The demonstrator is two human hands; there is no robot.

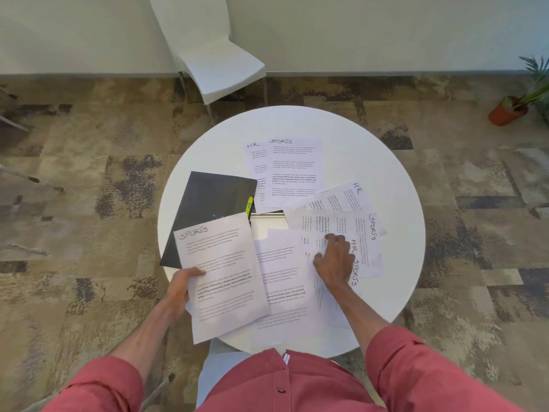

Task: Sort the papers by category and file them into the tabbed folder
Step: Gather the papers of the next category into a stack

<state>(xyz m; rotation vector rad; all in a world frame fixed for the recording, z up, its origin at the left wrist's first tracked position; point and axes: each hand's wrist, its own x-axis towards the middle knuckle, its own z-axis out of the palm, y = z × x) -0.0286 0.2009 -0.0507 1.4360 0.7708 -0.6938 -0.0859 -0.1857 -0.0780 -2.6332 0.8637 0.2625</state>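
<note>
white chair (221, 66), potted plant (517, 105), patterned carpet (89, 173)

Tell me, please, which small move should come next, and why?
Probably the right hand should draw out the loose SPORTS sheet beside it and add it to the held SPORTS sheet in the left hand, since their labels match.

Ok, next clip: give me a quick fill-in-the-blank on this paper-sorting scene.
1. The left hand grips a sheet headed ____.
2. The right hand rests on loose papers on the white, ____-shaped table.
3. The folder is coloured ____.
4. The potted plant stands on the person's ____ side.
Missing words: SPORTS; round; black; right.
</note>
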